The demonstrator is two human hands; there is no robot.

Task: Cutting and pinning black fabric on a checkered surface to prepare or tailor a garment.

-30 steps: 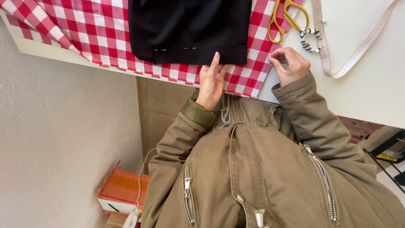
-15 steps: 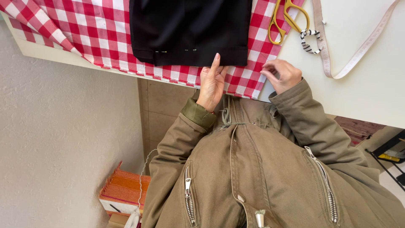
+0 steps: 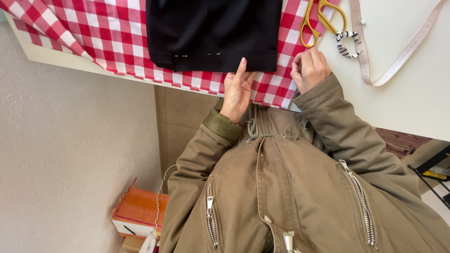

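White table (image 3: 403, 98): left hand (image 3: 236, 91) fingertip on black fabric (image 3: 213, 33) hem, right hand (image 3: 309, 68) loosely curled.

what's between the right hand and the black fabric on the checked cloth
Nothing visible. The right hand rests on the red checked cloth beside the black fabric, only bare cloth between. The left hand already touches the fabric's hem.

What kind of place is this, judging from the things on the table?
Probably a home sewing or tailoring corner. A black garment with pins in its hem lies on a red checked cloth, and yellow-handled scissors and a measuring tape lie on the white table.
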